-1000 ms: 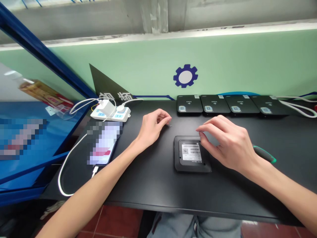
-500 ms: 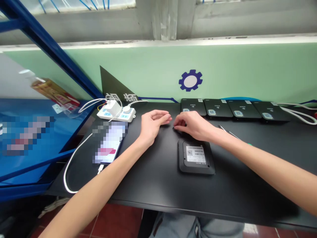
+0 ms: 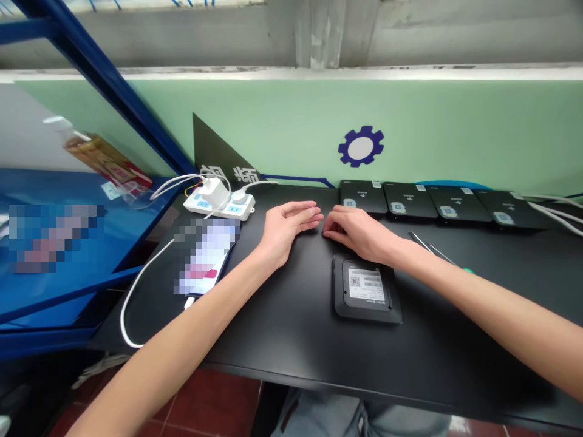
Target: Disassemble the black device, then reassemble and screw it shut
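Note:
My left hand (image 3: 288,229) rests edge-down on the black table, fingers stretched out towards the right, and I see nothing in it. Just across a small gap, my right hand (image 3: 357,232) is closed with its fingers curled together, the tips down at the table top. Whatever those fingertips hold, if anything, is too small or hidden to make out. Right below my right wrist lies a flat black square device (image 3: 367,288), its underside with a white printed label facing up. Two thin metal-shafted screwdrivers (image 3: 426,246) lie beyond my right forearm, one with a green handle partly covered by the arm.
Several black devices (image 3: 410,200) stand in a row along the green wall panel. A white power strip (image 3: 218,203) with plugs sits at the back left. Before it lies a charging phone (image 3: 207,258) on a white cable. A bottle (image 3: 107,161) is on the blue shelf.
The view has shifted slightly, so everything sits a bit further right. My left fingers are a little straighter; my right fingers stay curled at the table top.

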A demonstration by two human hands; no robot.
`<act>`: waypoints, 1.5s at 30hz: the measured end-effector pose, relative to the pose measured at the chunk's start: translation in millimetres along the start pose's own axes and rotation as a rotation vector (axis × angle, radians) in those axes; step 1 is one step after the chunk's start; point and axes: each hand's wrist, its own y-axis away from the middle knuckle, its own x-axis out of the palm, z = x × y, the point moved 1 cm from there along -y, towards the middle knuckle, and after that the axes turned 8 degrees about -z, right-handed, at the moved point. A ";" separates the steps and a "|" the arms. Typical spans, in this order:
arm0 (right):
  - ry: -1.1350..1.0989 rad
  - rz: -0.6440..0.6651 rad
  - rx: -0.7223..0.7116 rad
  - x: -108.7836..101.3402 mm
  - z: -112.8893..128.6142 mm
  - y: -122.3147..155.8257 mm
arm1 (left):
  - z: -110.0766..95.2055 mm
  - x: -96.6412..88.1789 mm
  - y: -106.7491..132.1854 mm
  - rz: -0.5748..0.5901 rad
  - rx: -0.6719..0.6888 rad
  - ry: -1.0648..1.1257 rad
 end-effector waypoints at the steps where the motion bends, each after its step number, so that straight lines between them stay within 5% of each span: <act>1: -0.004 -0.001 -0.009 -0.4 -1.0 0.3 | 0.0 0.7 0.0 -0.001 -0.002 -0.005; 7: -0.065 -0.086 0.037 -25.3 -1.6 14.7 | -3.3 3.7 0.2 0.011 -0.003 -0.035; 14: -0.191 -0.250 0.225 -61.5 14.2 81.7 | -2.8 5.0 4.6 0.072 0.024 -0.067; 21: -0.410 -0.320 0.336 -40.4 5.0 120.2 | -2.8 11.9 13.4 0.141 0.090 -0.166; 31: -0.713 -0.349 0.430 -36.9 -1.3 123.5 | -4.1 12.4 14.1 0.170 0.076 -0.203; 45: -0.806 -0.320 0.470 -22.4 -3.0 124.5 | -4.3 13.5 15.5 0.191 0.078 -0.215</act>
